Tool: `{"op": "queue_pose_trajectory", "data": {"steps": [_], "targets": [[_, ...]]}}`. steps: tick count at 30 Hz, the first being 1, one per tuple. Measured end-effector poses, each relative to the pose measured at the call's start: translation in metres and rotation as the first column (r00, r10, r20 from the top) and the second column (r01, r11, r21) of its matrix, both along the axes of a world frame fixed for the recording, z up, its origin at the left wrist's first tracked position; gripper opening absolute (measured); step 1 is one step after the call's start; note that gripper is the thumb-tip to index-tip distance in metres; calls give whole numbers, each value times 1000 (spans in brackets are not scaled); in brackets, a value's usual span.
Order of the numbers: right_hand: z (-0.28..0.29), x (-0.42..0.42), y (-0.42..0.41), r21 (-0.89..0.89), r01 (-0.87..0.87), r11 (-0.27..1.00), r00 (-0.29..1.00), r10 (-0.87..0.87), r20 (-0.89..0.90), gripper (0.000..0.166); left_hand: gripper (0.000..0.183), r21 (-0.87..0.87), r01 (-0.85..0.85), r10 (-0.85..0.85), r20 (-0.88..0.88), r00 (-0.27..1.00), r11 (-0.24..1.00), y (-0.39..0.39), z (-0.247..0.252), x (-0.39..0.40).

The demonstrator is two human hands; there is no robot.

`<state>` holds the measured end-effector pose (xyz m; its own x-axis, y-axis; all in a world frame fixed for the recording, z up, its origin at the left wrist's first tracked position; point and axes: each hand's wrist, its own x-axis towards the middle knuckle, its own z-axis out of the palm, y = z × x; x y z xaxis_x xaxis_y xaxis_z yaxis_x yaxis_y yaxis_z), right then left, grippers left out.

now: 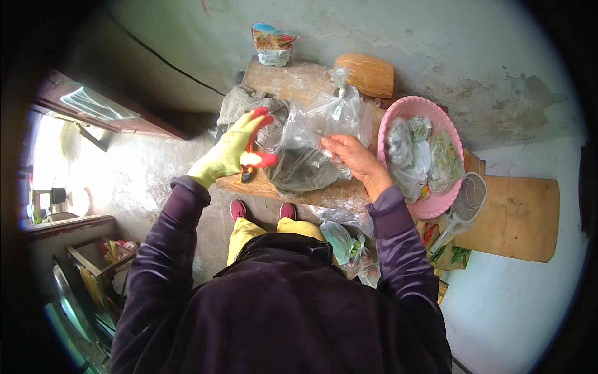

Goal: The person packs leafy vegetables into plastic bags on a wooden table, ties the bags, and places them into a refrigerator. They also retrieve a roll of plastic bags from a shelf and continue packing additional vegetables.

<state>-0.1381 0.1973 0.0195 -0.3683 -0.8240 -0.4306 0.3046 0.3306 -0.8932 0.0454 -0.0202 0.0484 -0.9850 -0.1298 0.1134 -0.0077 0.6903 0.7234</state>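
My left hand (236, 147), in a yellow-green knit glove with red fingertips, is raised at the left of a clear plastic bag (299, 170), its fingers apart and nothing in it. Bare, my right hand (348, 152) pinches the bag's thin film between thumb and fingers. Something dark shows inside the bag; what it is cannot be told. Behind it stands another clear plastic bag, knotted at the top (343, 100). A grey cloth (252, 105) lies at the left of the bags. An orange and black tool (246, 175), partly hidden, lies near my left hand.
The wooden table (289, 77) also bears a cut piece of pumpkin (366, 72) and a printed pouch (274, 44). At the right are a pink plastic basket (420, 103) with bagged vegetables, an electric swatter (467, 198) and a brown board (518, 217). Bags (341, 240) lie below the table's edge.
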Motion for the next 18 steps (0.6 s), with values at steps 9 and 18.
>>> {"op": "queue_pose_trajectory", "data": {"steps": [9, 18], "targets": [[-1, -12, -26, 210, -269, 940, 949, 296, -109, 35, 58, -289, 192, -236, -127, 963, 938, 36, -43, -60], [-10, 21, -21, 118, 245, 962, 412, 7, -911, 27, 31, 723, -56, 255, -169, 952, 688, 80, -34, -59]]}}
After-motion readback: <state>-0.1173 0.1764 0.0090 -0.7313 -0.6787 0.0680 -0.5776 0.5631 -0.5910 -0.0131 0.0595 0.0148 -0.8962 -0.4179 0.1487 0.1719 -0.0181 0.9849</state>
